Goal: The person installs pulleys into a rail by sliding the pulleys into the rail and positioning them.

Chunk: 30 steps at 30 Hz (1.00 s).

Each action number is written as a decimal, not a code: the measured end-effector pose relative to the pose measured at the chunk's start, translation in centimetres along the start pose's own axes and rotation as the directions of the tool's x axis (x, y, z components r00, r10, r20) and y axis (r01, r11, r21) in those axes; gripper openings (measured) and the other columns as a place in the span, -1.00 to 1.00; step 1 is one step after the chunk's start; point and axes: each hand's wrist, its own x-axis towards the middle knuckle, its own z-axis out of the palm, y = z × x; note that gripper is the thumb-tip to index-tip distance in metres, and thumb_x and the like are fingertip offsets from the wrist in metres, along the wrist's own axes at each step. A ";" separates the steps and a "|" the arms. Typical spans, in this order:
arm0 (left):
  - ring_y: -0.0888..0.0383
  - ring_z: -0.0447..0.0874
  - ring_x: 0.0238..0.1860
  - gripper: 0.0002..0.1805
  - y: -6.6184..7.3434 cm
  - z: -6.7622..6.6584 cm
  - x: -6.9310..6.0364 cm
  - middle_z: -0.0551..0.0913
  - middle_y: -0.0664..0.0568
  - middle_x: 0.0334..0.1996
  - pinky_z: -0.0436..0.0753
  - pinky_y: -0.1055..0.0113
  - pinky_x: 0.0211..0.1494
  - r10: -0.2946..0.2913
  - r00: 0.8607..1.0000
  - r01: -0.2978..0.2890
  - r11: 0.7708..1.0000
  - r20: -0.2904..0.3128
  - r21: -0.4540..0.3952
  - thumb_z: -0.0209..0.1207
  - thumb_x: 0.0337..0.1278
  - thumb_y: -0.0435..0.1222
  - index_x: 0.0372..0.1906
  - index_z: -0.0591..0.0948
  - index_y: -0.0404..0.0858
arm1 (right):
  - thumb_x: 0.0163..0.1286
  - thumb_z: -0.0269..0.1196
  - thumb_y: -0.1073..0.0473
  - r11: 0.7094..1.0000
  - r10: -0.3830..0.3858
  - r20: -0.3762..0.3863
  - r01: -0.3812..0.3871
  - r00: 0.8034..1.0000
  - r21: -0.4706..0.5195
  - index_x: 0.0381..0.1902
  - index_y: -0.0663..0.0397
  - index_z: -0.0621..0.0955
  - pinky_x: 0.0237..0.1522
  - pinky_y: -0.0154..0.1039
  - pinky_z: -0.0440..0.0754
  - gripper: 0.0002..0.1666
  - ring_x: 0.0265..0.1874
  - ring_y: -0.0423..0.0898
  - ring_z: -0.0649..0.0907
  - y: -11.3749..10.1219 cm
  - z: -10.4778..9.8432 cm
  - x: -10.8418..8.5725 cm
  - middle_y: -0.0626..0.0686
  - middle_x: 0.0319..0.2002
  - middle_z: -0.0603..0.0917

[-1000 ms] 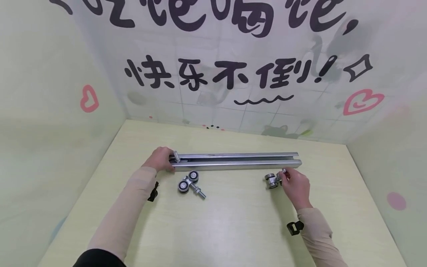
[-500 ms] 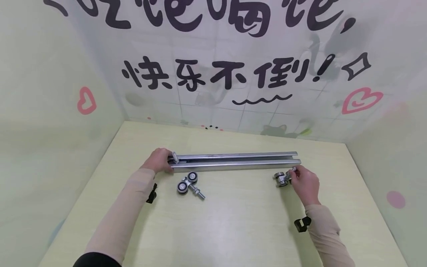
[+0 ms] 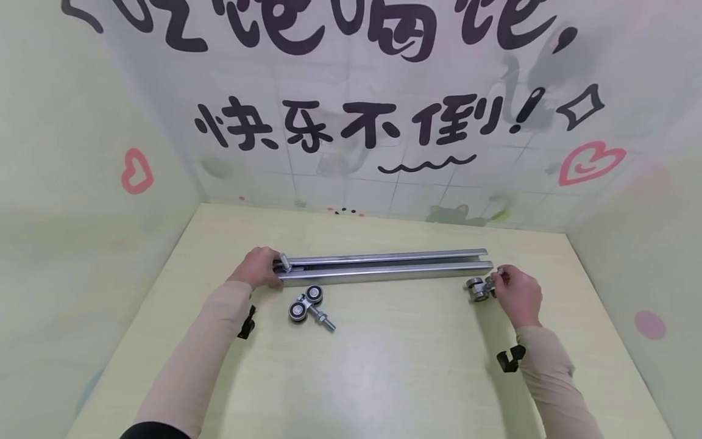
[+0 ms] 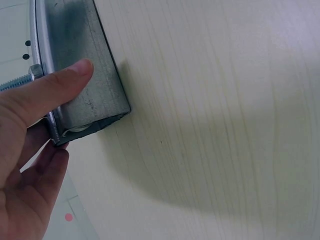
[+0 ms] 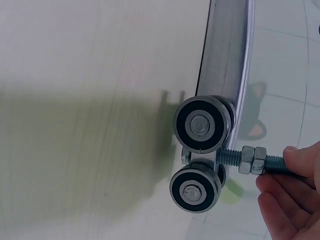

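A metal track rail [image 3: 384,272] with a slot along its top lies across the back of the table. My left hand [image 3: 259,267] grips its left end, thumb on the side wall in the left wrist view. Beside that thumb a threaded bolt [image 3: 285,262] with a nut stands up out of the slot. My right hand [image 3: 519,296] pinches the threaded stem of a roller trolley [image 5: 200,155] just off the rail's right end. Its wheels face the camera in the right wrist view. A second roller trolley [image 3: 307,308] lies in front of the rail's left part.
The pale wood-grain table [image 3: 373,372] reaches forward from the rail. Behind it rises a printed wall sheet [image 3: 351,177] with black lettering, and similar sheets hang along both sides.
My right hand has carried its roller trolley rightward, from in front of the rail to near its right end. The left hand keeps its grip on the rail.
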 end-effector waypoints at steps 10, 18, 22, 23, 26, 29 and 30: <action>0.01 0.52 -0.31 -0.43 0.1 -0.2 0.3 0.63 -0.20 -0.25 0.53 0.14 -0.13 0.004 1.000 -0.004 1.000 -0.014 0.020 0.46 -0.55 -0.38 -0.16 0.60 -0.43 | 0.16 0.19 0.30 0.998 0.052 0.028 -0.050 0.998 -0.040 -0.31 0.40 0.58 -0.63 -0.02 0.46 -0.80 -0.56 0.20 0.60 1.5 -1.2 1.2 0.35 -0.43 0.64; 0.03 0.51 -0.35 -0.43 -0.4 0.5 0.5 0.64 -0.15 -0.34 0.53 0.15 -0.16 0.028 0.999 -0.027 0.999 -0.025 0.043 0.48 -0.61 -0.35 -0.21 0.61 -0.44 | 0.18 0.16 0.29 0.993 0.106 0.074 -0.100 0.992 -0.069 -0.27 0.42 0.56 -0.66 -0.07 0.43 -0.76 -0.56 0.21 0.58 2.9 -1.5 2.1 0.38 -0.39 0.63; 0.02 0.51 -0.32 -0.42 -0.3 0.6 0.6 0.64 -0.17 -0.31 0.53 0.14 -0.14 0.030 0.999 -0.029 0.999 -0.032 0.043 0.48 -0.61 -0.36 -0.20 0.61 -0.44 | 0.20 0.14 0.29 0.989 0.133 0.077 -0.128 0.988 -0.070 -0.25 0.42 0.56 -0.67 -0.07 0.42 -0.75 -0.55 0.23 0.58 3.7 -1.5 2.4 0.38 -0.37 0.63; 0.01 0.52 -0.31 -0.42 -0.3 0.6 0.5 0.64 -0.17 -0.30 0.52 0.13 -0.13 0.028 0.999 -0.027 0.999 -0.030 0.040 0.48 -0.61 -0.36 -0.20 0.61 -0.44 | 0.20 0.14 0.29 0.988 0.140 0.076 -0.135 0.987 -0.070 -0.24 0.42 0.56 -0.68 -0.07 0.41 -0.75 -0.55 0.23 0.58 3.9 -1.6 2.5 0.38 -0.37 0.62; 0.01 0.52 -0.29 -0.40 -0.1 0.5 0.4 0.63 -0.19 -0.26 0.52 0.13 -0.10 0.016 1.000 -0.015 0.999 -0.016 0.030 0.48 -0.59 -0.35 -0.16 0.60 -0.45 | 0.20 0.13 0.30 0.987 0.151 0.071 -0.146 0.986 -0.071 -0.25 0.44 0.55 -0.69 -0.11 0.39 -0.76 -0.58 0.21 0.57 4.1 -1.7 2.8 0.39 -0.39 0.62; 0.01 0.52 -0.29 -0.39 0.1 0.3 0.2 0.63 -0.19 -0.26 0.52 0.13 -0.10 -0.008 1.000 0.008 1.000 -0.015 0.023 0.48 -0.59 -0.36 -0.15 0.59 -0.45 | 0.21 0.14 0.31 0.987 0.150 0.069 -0.146 0.986 -0.063 -0.25 0.45 0.55 -0.69 -0.14 0.37 -0.76 -0.58 0.21 0.57 4.2 -1.7 3.4 0.40 -0.38 0.62; 0.01 0.51 -0.30 -0.39 0.1 0.2 0.2 0.63 -0.19 -0.26 0.53 0.14 -0.11 -0.011 1.000 0.011 1.000 -0.016 0.025 0.48 -0.58 -0.36 -0.15 0.59 -0.45 | 0.21 0.14 0.31 0.987 0.153 0.069 -0.149 0.986 -0.062 -0.24 0.45 0.55 -0.69 -0.14 0.37 -0.76 -0.58 0.21 0.57 4.2 -1.7 3.5 0.40 -0.38 0.62</action>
